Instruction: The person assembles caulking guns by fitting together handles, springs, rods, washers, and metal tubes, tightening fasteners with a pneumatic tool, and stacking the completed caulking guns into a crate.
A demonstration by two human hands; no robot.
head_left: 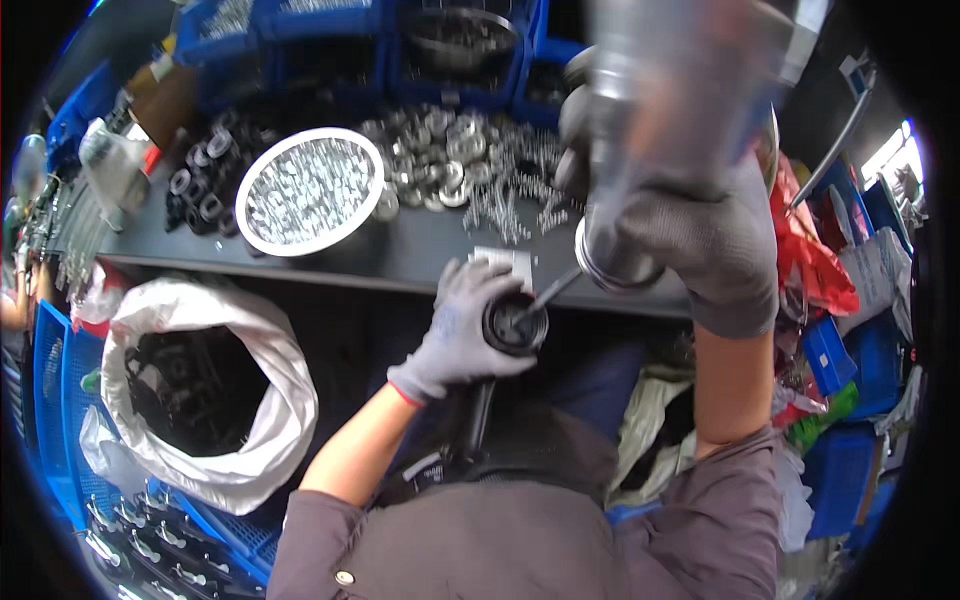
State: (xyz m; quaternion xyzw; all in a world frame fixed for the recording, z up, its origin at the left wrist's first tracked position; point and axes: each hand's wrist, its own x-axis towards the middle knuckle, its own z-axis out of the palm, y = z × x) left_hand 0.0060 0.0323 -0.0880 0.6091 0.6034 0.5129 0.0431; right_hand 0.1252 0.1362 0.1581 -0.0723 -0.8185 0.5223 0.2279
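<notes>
My left hand (455, 325), in a pale grey glove, grips a black round-mouthed part (517, 326) close in front of my body. A dark tube (481, 420) shows below it. My right hand (712, 235), in a darker grey glove, is wrapped round a large silver cylindrical tool (655, 95), smeared by motion and close to the camera. From the tool's lower ring a thin metal shaft (558, 289) slants down to the black part's mouth. Whether its tip touches the inside, I cannot tell.
A white-rimmed round tray (245, 215) of small metal pieces stands on the dark bench (320, 258), among piles of black rings (205, 180), metal rings (455, 165) and springs (510, 195). An open white sack (290, 400) holds dark parts. Blue bins (220, 45) line the back; a red bag (815, 260) lies right.
</notes>
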